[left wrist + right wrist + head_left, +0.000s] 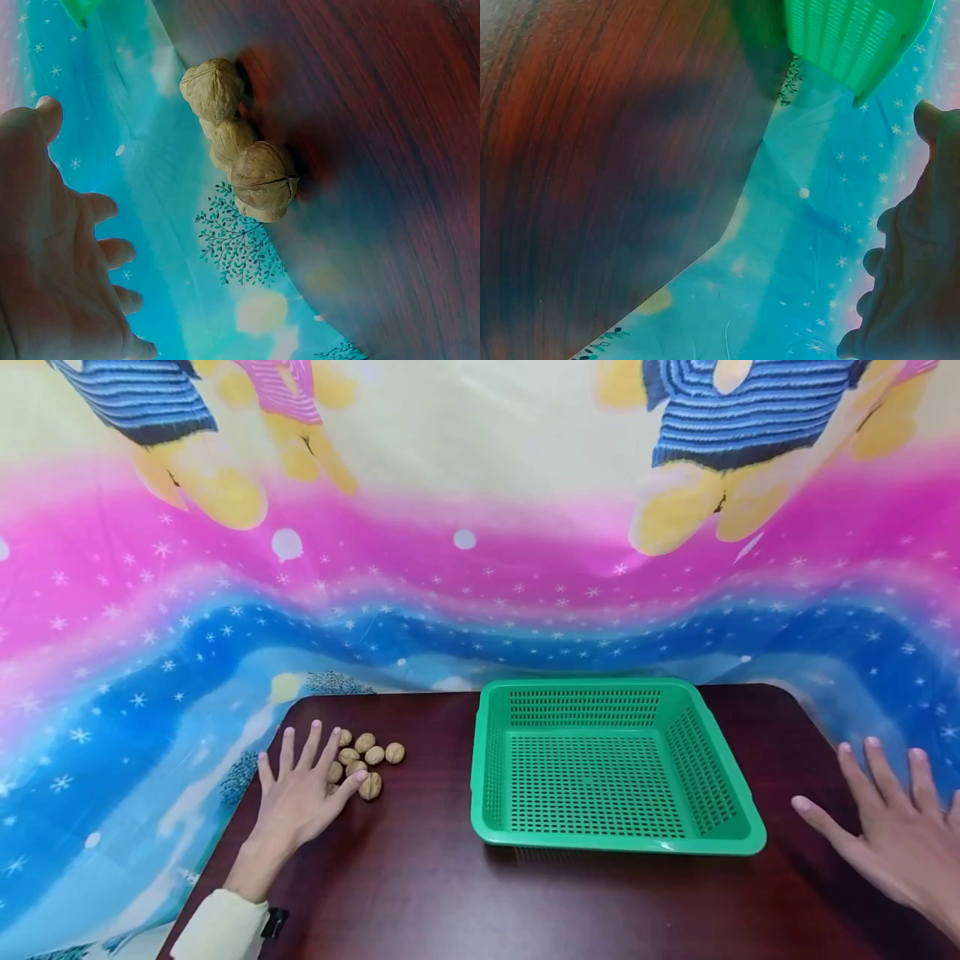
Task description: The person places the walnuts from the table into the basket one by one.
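Splaying released fingers, the left hand [298, 797] has walnuts [356, 768] close at two o'clock; the right hand [896, 839], likewise splayed, a green basket [618, 843] at nine.

I observe several walnuts [374, 755] in a loose cluster on the left part of the bench [427, 793]. Shells: tan, wrinkled, whole, with seams visible on some. In my left wrist view, they sit closely grouped and overlap in sight. Some are partly hidden in my head view, so I cannot give an exact count.

I observe one basket [618, 843], green, rectangular, with slotted walls and floor. Pose: upright, opening upward, right of the walnuts and well apart from them, near the bench's far edge.
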The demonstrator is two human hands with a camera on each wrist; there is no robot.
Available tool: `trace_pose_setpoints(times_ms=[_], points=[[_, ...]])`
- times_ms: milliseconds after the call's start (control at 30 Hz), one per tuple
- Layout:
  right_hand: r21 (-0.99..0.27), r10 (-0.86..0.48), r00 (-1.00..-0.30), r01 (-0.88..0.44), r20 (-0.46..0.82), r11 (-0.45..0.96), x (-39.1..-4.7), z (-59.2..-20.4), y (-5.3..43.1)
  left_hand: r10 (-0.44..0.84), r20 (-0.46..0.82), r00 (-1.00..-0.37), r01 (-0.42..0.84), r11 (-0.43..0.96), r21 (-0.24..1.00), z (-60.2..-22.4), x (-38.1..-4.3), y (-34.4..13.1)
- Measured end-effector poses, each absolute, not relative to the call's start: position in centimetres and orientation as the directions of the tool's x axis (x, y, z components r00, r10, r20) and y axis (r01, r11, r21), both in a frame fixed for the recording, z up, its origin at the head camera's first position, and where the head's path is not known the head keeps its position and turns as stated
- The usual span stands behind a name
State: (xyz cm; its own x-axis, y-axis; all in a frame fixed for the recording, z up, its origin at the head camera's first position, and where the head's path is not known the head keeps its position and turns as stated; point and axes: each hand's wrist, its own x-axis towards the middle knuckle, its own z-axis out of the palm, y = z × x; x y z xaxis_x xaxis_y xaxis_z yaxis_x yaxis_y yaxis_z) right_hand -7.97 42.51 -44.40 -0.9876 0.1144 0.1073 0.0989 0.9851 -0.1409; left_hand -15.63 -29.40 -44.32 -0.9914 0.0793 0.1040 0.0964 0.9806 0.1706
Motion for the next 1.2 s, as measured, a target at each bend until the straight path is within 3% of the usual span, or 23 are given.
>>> trace_pose_setpoints(times_ms=[767, 1200], points=[[-0.267, -0.02, -0.989, -0.06, 0.149, 0.962, -9.1, -44.5, 39.0, 0.083, 0.097, -0.992, 0.102, 0.973, 0.206, -44.7, -15.3, -28.7], [-0.538, -0.136, -0.984, -0.175, 0.113, 0.825, -10.1, -44.7, 37.4, 0.128, 0.103, -0.986, 0.153, 0.946, 0.286, -45.2, -15.6, -27.8]])
